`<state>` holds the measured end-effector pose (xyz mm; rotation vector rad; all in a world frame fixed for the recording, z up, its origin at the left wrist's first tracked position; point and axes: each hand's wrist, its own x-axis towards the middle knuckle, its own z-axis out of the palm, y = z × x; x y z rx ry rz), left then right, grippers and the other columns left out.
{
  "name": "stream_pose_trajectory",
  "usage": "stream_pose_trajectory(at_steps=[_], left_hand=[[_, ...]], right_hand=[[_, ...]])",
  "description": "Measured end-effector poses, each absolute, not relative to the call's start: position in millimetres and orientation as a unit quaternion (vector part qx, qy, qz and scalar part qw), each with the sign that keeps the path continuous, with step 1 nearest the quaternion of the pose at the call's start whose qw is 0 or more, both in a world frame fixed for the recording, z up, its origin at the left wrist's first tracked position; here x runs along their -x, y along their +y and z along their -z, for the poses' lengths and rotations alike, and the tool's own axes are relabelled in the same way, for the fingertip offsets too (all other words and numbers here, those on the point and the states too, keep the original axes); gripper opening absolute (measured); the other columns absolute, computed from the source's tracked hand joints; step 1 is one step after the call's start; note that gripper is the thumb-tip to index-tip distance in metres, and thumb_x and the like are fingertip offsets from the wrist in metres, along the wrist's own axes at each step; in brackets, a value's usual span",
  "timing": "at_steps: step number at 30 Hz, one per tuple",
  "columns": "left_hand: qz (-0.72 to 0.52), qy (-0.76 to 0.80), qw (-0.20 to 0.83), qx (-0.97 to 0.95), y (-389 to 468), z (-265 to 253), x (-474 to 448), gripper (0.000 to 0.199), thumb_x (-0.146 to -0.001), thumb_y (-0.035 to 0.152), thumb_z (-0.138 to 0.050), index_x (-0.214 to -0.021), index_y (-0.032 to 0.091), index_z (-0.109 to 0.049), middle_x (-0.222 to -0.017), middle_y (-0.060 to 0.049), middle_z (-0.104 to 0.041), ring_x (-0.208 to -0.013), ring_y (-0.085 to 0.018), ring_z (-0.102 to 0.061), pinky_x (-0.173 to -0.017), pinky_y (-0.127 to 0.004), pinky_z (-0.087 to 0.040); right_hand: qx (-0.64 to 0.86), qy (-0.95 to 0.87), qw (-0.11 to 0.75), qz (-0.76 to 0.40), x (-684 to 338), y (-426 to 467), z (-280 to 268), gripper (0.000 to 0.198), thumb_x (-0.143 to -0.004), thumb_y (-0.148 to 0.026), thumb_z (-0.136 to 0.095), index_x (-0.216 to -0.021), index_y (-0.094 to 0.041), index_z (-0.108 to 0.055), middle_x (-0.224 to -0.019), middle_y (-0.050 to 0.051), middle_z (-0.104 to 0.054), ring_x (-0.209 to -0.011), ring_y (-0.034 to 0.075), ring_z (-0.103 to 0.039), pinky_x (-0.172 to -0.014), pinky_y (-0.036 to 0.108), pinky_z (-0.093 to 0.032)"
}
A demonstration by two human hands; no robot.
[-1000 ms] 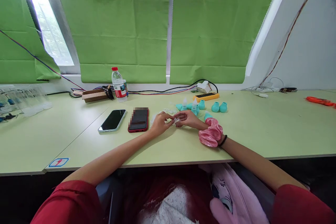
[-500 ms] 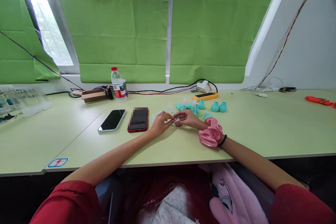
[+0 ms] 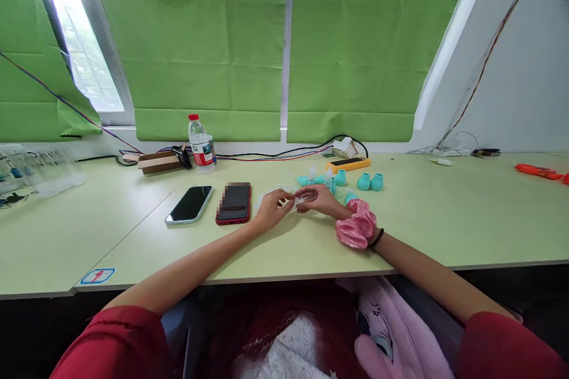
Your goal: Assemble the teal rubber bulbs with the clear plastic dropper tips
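Between the fingertips of both hands is a small clear plastic piece [image 3: 299,201], too small to tell its exact kind. My left hand [image 3: 274,208] pinches it from the left, and my right hand [image 3: 320,199] grips it from the right. A pink scrunchie [image 3: 357,225] and a thin black band circle my right wrist. More clear plastic pieces [image 3: 284,188] lie just behind my fingers, partly hidden. Beyond my right hand are several turquoise bulb-shaped parts [image 3: 363,181], some topped with translucent pointed tips [image 3: 328,176].
Two phones, one light-edged [image 3: 189,205] and one red-edged [image 3: 233,204], lie left of my hands. A red-capped bottle [image 3: 201,145], a brown box [image 3: 162,161] and a yellow-black device [image 3: 348,164] stand farther back. Clear cups [image 3: 53,172] are far left, an orange item [image 3: 539,170] far right.
My hands stay almost in place, with the fingers shifting slightly around the clear plastic piece. Nothing else on the table has visibly moved.
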<state>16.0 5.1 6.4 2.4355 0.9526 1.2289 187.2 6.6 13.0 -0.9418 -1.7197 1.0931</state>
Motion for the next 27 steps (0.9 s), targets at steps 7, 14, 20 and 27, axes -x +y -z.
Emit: stream_pose_trajectory(at_steps=[7,14,20,27], left_hand=[[-0.424,0.349,0.17,-0.818,5,-6,-16,0.038,-0.067,0.043,-0.056,-0.095,0.016,-0.057,-0.087,-0.005,-0.061,-0.076,-0.015,-0.055,-0.062,-0.023,-0.047],[-0.411,0.333,0.222,-0.819,10,-5,-15,0.04,-0.065,0.045,-0.057,-0.091,0.015,-0.061,-0.081,-0.004,-0.063,-0.071,-0.014,-0.055,-0.061,-0.022,-0.046],[-0.426,0.307,0.282,-0.803,16,-1,-15,0.043,-0.062,0.04,-0.062,-0.096,0.013,-0.059,-0.081,-0.004,-0.062,-0.067,-0.012,-0.054,-0.057,-0.021,-0.046],[-0.447,0.315,0.314,-0.776,19,4,-16,0.042,-0.061,0.031,-0.064,-0.098,0.014,-0.059,-0.088,-0.006,-0.063,-0.072,-0.014,-0.057,-0.063,-0.025,-0.049]], right_hand=[[0.331,-0.698,0.444,-0.453,-187,6,-13,0.042,-0.047,-0.02,-0.072,-0.086,-0.013,-0.058,-0.087,0.008,-0.065,-0.085,0.023,-0.06,-0.072,0.035,-0.05],[0.301,-0.732,0.429,-0.436,-186,4,-15,0.042,-0.052,-0.024,-0.071,-0.09,-0.014,-0.058,-0.091,0.009,-0.064,-0.089,0.022,-0.058,-0.08,0.038,-0.046],[0.301,-0.724,0.448,-0.429,-186,7,-13,0.042,-0.048,-0.026,-0.073,-0.087,-0.016,-0.059,-0.09,0.006,-0.064,-0.088,0.022,-0.058,-0.082,0.038,-0.045],[0.337,-0.686,0.472,-0.439,-190,10,-12,0.034,-0.051,-0.03,-0.071,-0.082,-0.019,-0.062,-0.084,0.004,-0.064,-0.078,0.022,-0.06,-0.072,0.038,-0.05]])
